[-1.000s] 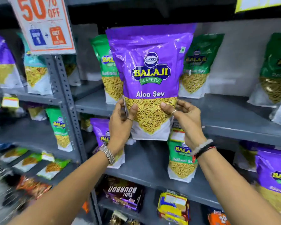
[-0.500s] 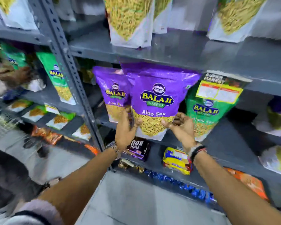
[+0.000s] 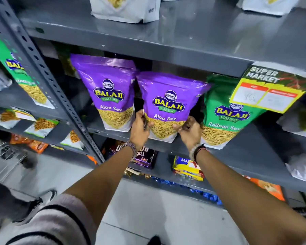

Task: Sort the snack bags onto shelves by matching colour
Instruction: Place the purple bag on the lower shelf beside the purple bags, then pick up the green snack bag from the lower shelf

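A purple Aloo Sev bag (image 3: 168,103) stands upright near the front edge of the middle grey shelf (image 3: 251,152). My left hand (image 3: 139,129) grips its lower left corner and my right hand (image 3: 190,132) grips its lower right corner. A second purple Aloo Sev bag (image 3: 106,92) stands just to its left on the same shelf. To its right stands a green Ratlami Sev bag (image 3: 224,117), partly covered by a yellow price tag (image 3: 265,96).
The upper shelf (image 3: 166,32) carries white-bottomed bags. A perforated grey upright (image 3: 48,82) divides off the left rack, which holds a green bag (image 3: 16,71) and small packets. Biscuit packs (image 3: 187,167) lie on the lower shelf. A trolley (image 3: 5,156) stands at the left.
Both hands brought the purple bag down from the upper shelf level to the middle shelf, beside the other purple bag. The view tilted downward and closer.
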### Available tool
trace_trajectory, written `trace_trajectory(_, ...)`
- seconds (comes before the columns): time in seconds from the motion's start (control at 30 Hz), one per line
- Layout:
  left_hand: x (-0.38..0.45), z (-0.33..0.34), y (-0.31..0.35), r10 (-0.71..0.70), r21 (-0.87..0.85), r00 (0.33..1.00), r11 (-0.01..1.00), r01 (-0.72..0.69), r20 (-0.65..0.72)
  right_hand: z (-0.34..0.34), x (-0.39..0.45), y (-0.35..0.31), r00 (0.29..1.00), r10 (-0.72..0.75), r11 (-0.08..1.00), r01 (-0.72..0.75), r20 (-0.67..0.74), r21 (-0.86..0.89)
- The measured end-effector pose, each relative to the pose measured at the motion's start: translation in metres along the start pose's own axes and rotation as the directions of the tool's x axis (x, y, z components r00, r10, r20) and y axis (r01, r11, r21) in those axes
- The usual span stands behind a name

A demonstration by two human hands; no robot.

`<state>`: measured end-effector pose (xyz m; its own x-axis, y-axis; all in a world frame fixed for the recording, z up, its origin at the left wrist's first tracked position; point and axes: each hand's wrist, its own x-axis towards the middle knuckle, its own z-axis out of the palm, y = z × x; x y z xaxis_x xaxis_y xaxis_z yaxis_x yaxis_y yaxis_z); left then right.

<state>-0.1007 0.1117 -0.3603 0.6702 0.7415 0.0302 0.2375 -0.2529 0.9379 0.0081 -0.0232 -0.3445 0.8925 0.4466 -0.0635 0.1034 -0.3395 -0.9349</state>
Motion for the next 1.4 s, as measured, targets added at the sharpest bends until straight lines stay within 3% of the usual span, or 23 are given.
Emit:
trace_trajectory(0.1,0.0,-0.001,-0.004,0.004,-0.032,1.0,0.999,-0.003,0.017,-0.002,-0.001,-0.002,0.999,-0.028,0.994,0.03,0.018,-0.103)
trace_trajectory(0.2,-0.01,-0.004,-0.002,0.017,-0.094,0.999,0.995,-0.019,-0.028,-0.009,-0.018,-0.002,1.0,-0.002,0.999,0.002,-0.006,0.045)
trace_trajectory(0.37,-0.041,0.012,-0.026,-0.079,-0.016,0.984,0.997,0.078,-0.159,-0.051,-0.044,0.048,0.965,0.174,0.985,-0.174,-0.195,0.015)
trace_trajectory(0.47,-0.056,0.037,-0.032,-0.172,0.011,0.984,0.985,0.173,-0.035,-0.093,-0.048,0.065,0.911,0.205,0.968,-0.243,-0.357,-0.064)
trace_trajectory(0.57,-0.066,0.069,-0.01,-0.159,-0.043,0.976,0.985,0.167,0.145,-0.131,-0.038,0.069,0.883,0.195,0.96,-0.261,-0.427,-0.102)
trace_trajectory(0.73,-0.058,0.117,0.041,-0.071,-0.091,0.942,0.99,0.106,0.327,-0.161,-0.003,0.062,0.915,0.206,0.978,-0.205,-0.347,0.039)
trace_trajectory(0.93,-0.029,0.144,0.062,-0.053,-0.011,0.932,0.998,0.061,0.357,-0.167,0.015,0.052,0.985,0.13,0.987,-0.118,-0.116,0.105)
trace_trajectory(1.13,-0.04,0.149,0.068,-0.056,-0.071,0.948,0.994,0.082,0.314,-0.17,0.0,0.058,0.969,0.167,0.982,-0.147,-0.182,0.122)
trace_trajectory(1.4,-0.126,0.144,0.075,-0.031,-0.125,0.924,0.989,0.085,0.382,-0.208,-0.092,0.067,0.956,0.154,0.985,-0.128,-0.25,0.116)
